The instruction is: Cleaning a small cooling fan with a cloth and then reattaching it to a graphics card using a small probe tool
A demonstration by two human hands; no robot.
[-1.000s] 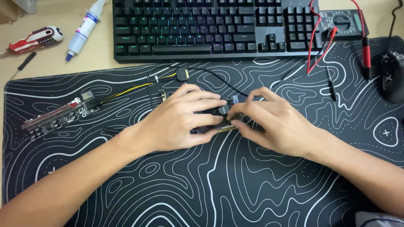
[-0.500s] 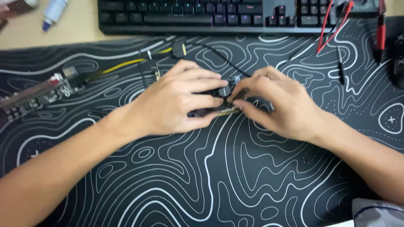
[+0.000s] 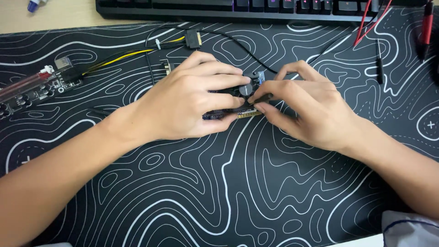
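Observation:
My left hand [image 3: 190,100] covers and grips a small dark circuit board [image 3: 238,111] lying on the black desk mat [image 3: 206,192] with white wavy lines. A gold edge connector shows at the board's lower right. My right hand [image 3: 304,107] pinches the board's right end with thumb and fingers. Most of the board is hidden under both hands. A thin black cable [image 3: 228,41] runs from the board's top towards the upper left.
A black keyboard [image 3: 238,7] lies along the top edge. A second circuit board [image 3: 36,87] with yellow and black wires [image 3: 123,55] and a black connector [image 3: 193,39] sits at left. Red and black probe leads [image 3: 377,20] lie at top right.
The view has dropped lower and closer, so the keyboard now sits at the top edge. Both hands stay on the small board with little change in grip.

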